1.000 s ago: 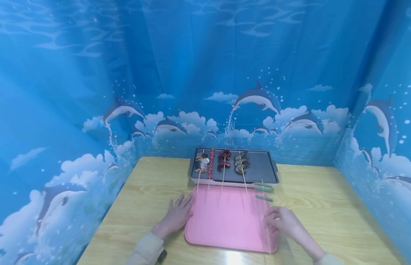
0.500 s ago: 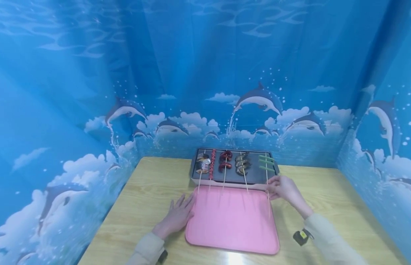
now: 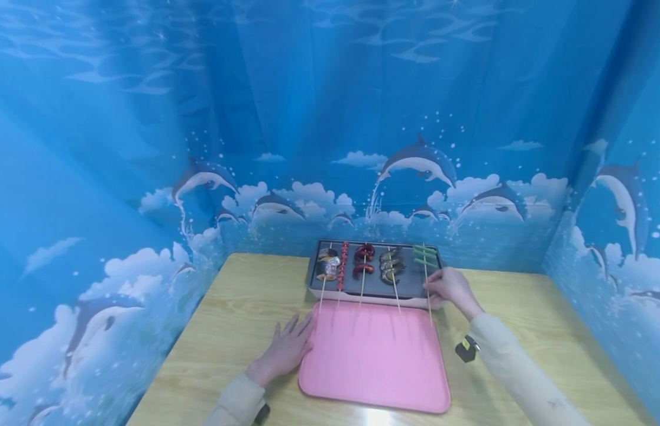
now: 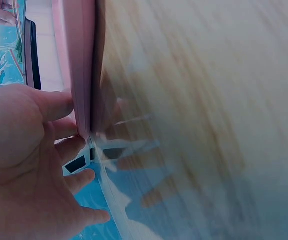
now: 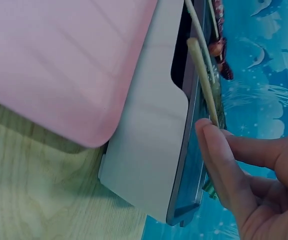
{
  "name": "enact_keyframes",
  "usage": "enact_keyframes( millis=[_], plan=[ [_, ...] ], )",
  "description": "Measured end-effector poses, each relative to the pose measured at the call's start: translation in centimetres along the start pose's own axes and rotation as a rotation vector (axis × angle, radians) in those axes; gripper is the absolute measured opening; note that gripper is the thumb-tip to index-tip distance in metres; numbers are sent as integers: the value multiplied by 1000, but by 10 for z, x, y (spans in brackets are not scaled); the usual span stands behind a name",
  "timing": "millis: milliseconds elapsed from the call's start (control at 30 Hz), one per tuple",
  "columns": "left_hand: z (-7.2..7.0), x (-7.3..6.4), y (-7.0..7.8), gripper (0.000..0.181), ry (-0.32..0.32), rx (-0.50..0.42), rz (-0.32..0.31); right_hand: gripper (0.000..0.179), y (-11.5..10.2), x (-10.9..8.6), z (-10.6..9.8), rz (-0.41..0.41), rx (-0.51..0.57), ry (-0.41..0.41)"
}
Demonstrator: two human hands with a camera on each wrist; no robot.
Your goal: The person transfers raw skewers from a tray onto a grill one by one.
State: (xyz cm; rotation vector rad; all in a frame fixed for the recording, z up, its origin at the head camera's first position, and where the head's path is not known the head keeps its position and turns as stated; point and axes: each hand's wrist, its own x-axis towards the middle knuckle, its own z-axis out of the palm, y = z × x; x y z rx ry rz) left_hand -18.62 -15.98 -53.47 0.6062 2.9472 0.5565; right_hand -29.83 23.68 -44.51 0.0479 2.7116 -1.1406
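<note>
My right hand (image 3: 451, 289) pinches the wooden stick of a skewer with several green pieces (image 3: 424, 255), over the right end of a dark grill plate (image 3: 410, 285). In the right wrist view, thumb and fingertips grip the stick (image 5: 204, 75), its free end jutting out over the grill's pale side. My left hand (image 3: 286, 348) lies with spread fingers at the left edge of a pink tray (image 3: 372, 361). Seen from the left wrist, thumb and fingertips touch the tray's rim (image 4: 79, 65).
Left of the green skewer on the grill lie a shrimp skewer (image 3: 390, 265), a dark red skewer (image 3: 364, 254), a thin red skewer (image 3: 342, 266) and a silvery fish-like skewer (image 3: 327, 267). Their sticks reach over the tray's back edge. A blue dolphin-print curtain (image 3: 330, 118) surrounds the wooden table (image 3: 245, 296).
My right hand has moved away from me with the green skewer, from above the tray's right edge to the grill's right end. My left hand has stayed by the tray.
</note>
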Motion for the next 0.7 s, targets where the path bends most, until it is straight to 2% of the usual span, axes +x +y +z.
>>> enact_keyframes(
  millis=[133,333,533,700],
  plan=[
    [0,0,0,53,3,5,1,24,0,7,1,10,-61,-18],
    [0,1,-1,53,15,3,16,18,2,9,4,1,-120,8],
    [-1,1,-2,53,13,-21,32,23,4,6,7,-34,-162,77],
    [-7,1,-6,52,77,-37,14,35,4,-6,4,-72,-133,146]
  ],
)
